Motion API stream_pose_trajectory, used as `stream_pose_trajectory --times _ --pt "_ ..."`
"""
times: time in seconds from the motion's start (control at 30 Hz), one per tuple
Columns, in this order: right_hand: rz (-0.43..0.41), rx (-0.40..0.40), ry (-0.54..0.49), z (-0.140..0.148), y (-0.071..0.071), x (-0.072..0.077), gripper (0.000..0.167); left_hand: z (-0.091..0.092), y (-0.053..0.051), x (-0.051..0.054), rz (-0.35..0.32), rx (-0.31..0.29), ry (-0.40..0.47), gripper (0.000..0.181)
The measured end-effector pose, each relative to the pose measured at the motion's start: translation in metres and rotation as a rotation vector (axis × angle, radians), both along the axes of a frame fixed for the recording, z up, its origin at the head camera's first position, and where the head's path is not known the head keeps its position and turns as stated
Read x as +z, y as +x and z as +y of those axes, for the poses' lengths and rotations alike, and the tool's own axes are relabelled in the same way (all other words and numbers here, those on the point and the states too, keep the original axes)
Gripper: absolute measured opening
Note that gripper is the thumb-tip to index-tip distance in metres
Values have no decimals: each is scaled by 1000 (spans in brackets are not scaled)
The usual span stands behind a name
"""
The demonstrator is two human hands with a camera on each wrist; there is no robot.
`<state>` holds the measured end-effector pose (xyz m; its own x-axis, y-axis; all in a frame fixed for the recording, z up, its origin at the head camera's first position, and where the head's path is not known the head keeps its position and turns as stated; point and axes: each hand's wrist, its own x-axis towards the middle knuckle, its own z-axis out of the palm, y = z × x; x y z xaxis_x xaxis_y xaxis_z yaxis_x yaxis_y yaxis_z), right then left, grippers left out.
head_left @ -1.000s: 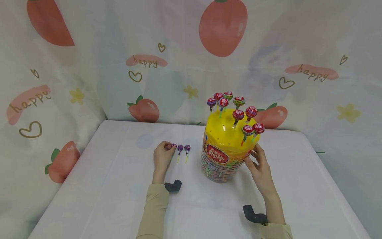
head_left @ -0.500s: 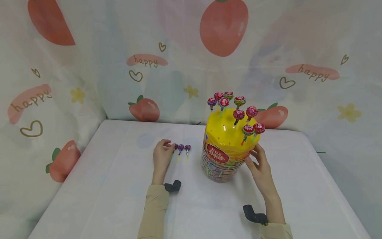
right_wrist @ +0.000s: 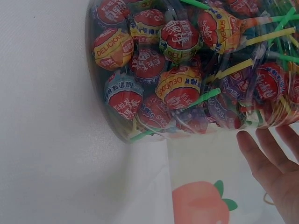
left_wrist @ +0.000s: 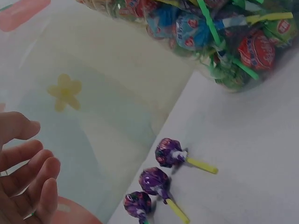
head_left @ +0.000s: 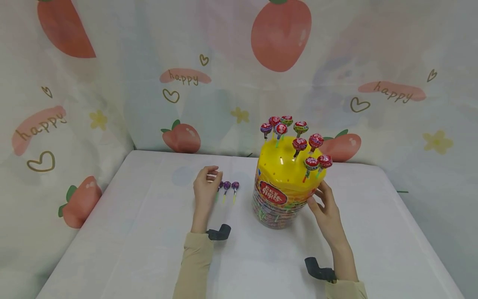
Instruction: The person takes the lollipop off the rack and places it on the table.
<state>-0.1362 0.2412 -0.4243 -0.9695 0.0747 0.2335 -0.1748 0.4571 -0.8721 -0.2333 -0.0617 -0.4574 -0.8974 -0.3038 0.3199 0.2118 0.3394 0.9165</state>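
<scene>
Three purple lollipops (head_left: 235, 185) lie in a row on the table; the left wrist view shows them (left_wrist: 154, 181) with their sticks partly in frame. Just left of the row, my left hand (head_left: 205, 191) is raised with loosely bent fingers, and nothing shows in it (left_wrist: 28, 177). A clear jar of lollipops (head_left: 276, 212) with a yellow lid (head_left: 278, 166) stands to the right, several wrapped lollipops (head_left: 300, 144) upright in its lid. My right hand (head_left: 328, 220) touches the jar's right side with relaxed fingers; its fingertips (right_wrist: 244, 136) meet the jar wall (right_wrist: 177, 88).
The white table (head_left: 149, 232) reaches back to a printed cloth backdrop (head_left: 220, 45) with strawberries, hearts and flowers. A black wrist device (head_left: 219, 232) is on the left arm and another (head_left: 319, 270) on the right.
My left fingers have come off the leftmost purple lollipop, and the hand has moved slightly up and away from it. The right hand and the jar have not visibly moved.
</scene>
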Motion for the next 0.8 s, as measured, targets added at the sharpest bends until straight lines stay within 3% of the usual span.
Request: stream_pose_trajectory --times 0.37,0.53,0.57,0.8 --pt "-4 -2 12 2 -2 -1 61 10 13 32 151 -44 73 21" --pt "0 -2 12 2 -2 -2 61 14 18 42 176 -88 142 23" --pt "2 -1 11 2 -2 -2 61 14 16 40 185 -93 151 24" --pt "12 9 5 2 -2 -3 61 19 31 59 235 -133 191 23"
